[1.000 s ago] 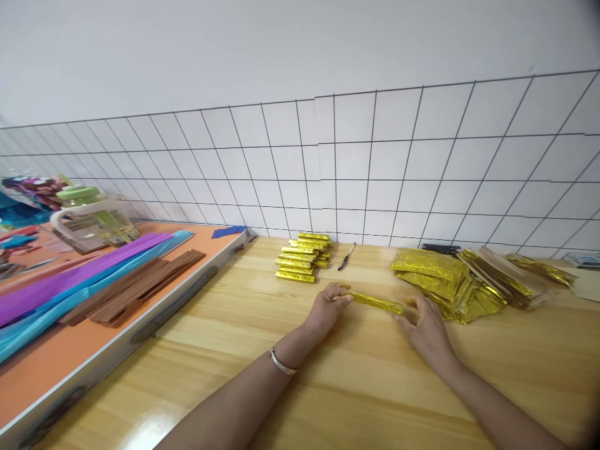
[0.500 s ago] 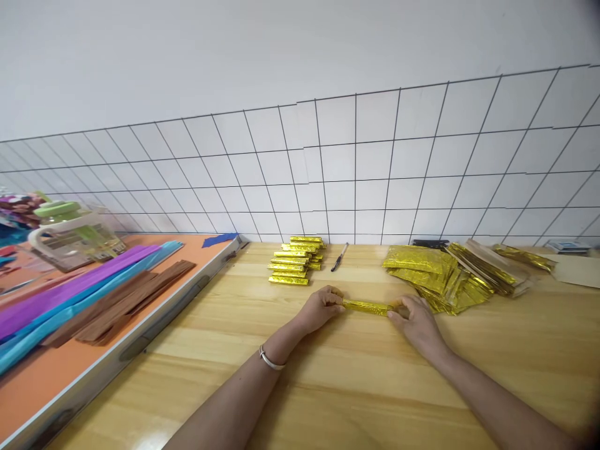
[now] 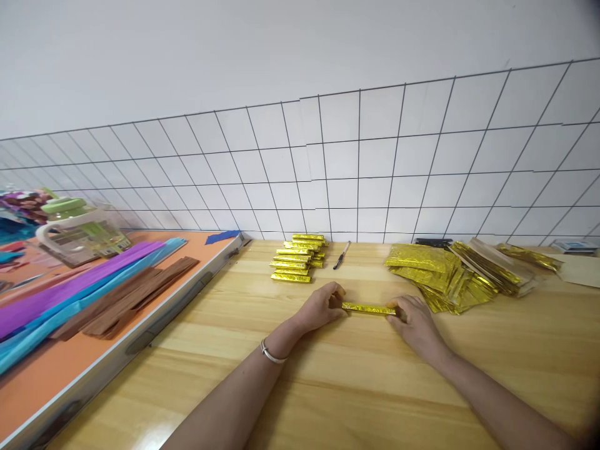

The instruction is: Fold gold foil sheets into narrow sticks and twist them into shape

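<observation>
A narrow folded strip of shiny gold foil (image 3: 368,309) lies level between my hands, just over the wooden table. My left hand (image 3: 323,307) pinches its left end between thumb and fingers. At the right end, my right hand (image 3: 412,319) grips it the same way; the fingertips hide both ends. Beyond my left hand sits a stack of similar folded gold foil strips (image 3: 295,259). Past my right hand, flat gold foil sheets (image 3: 429,269) lie fanned out in a loose pile.
A pen (image 3: 342,255) lies by the stack. On the left, an orange-topped surface (image 3: 154,319) with a raised edge holds purple crepe paper (image 3: 94,281), brown strips (image 3: 140,297) and a green-lidded jug (image 3: 79,225). A white gridded wall (image 3: 375,156) closes off the back.
The gold foil strip looks narrower and flatter than before. Both hands stay at its ends with only small finger shifts. The view has moved slightly.
</observation>
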The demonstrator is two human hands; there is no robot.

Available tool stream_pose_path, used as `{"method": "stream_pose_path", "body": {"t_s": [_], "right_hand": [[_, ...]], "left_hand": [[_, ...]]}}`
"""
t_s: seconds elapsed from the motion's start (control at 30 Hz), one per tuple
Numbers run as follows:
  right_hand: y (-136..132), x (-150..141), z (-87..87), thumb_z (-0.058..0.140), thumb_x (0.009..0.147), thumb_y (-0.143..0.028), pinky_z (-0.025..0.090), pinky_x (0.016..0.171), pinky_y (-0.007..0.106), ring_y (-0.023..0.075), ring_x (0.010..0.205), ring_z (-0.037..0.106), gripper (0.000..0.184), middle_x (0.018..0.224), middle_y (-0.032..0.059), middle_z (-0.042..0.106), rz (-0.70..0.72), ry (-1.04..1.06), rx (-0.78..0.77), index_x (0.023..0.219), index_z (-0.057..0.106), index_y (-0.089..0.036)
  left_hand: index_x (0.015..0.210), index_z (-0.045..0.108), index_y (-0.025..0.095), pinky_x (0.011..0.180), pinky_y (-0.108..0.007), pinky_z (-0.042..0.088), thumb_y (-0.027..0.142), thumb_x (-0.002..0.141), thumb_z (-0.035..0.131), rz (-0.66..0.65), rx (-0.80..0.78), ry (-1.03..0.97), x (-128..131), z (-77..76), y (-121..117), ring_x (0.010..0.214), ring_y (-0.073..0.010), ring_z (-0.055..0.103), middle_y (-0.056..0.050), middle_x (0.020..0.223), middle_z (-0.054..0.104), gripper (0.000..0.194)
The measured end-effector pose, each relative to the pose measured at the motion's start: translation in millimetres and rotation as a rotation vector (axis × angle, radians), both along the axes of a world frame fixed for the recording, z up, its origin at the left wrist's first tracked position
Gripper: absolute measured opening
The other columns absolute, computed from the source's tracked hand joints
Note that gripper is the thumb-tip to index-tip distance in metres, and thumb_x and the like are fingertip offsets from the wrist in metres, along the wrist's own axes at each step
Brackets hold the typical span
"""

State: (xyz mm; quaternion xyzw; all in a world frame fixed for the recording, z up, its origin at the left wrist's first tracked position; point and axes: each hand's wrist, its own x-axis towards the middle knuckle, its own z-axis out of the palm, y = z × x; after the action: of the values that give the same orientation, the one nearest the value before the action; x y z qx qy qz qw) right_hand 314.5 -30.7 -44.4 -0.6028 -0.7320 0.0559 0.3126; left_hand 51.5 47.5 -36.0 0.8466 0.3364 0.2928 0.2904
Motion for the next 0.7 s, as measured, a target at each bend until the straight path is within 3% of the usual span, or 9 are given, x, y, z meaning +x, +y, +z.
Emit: {"method": "stream_pose_path", "body": {"t_s": [0.1,0.27,0.47,0.7], "right_hand": [[-0.3,-0.3,-1.3,0.058,0.074,-0.023,0.039,0.073,0.034,0.0220,0.082,0.053,0.016,0.086,0.0033,0.063,0.025,0.002,-0.005,0.090,0.060,-0.022],[0.6,0.2,-4.7,0.057,0.076,-0.025,0.040,0.077,0.035,0.0228,0.089,0.053,0.025,0.094,0.0045,0.063,0.063,0.007,-0.010,0.100,0.060,-0.023],[-0.1,-0.3,-3.5,0.056,0.078,-0.025,0.040,0.078,0.036,0.0229,0.090,0.053,0.019,0.092,0.0044,0.063,0.093,0.004,-0.018,0.096,0.062,-0.023],[-1.4,-2.7,-2.3,0.056,0.078,-0.025,0.041,0.079,0.037,0.0230,0.091,0.053,0.020,0.092,0.0045,0.063,0.106,0.023,-0.017,0.096,0.062,-0.023]], "left_hand": [[0.110,0.057,0.019,0.068,-0.025,0.047,0.027,0.071,0.070,-0.044,0.060,0.034,4.5,4.5,-4.7,0.075,-0.0145,0.057,-0.002,0.088,0.062,0.042],[0.109,0.062,0.023,0.087,-0.031,0.043,0.025,0.081,0.059,-0.103,0.152,0.073,8.5,3.6,-5.7,0.096,-0.0193,0.056,-0.005,0.100,0.064,0.028],[0.104,0.063,0.020,0.085,-0.030,0.044,0.025,0.085,0.055,-0.075,0.200,0.090,8.0,-3.3,-4.4,0.093,-0.0188,0.056,-0.006,0.097,0.065,0.021],[0.105,0.062,0.020,0.082,-0.030,0.043,0.027,0.082,0.059,-0.075,0.202,0.106,10.3,2.6,-9.0,0.090,-0.0192,0.056,-0.006,0.094,0.065,0.024]]}}
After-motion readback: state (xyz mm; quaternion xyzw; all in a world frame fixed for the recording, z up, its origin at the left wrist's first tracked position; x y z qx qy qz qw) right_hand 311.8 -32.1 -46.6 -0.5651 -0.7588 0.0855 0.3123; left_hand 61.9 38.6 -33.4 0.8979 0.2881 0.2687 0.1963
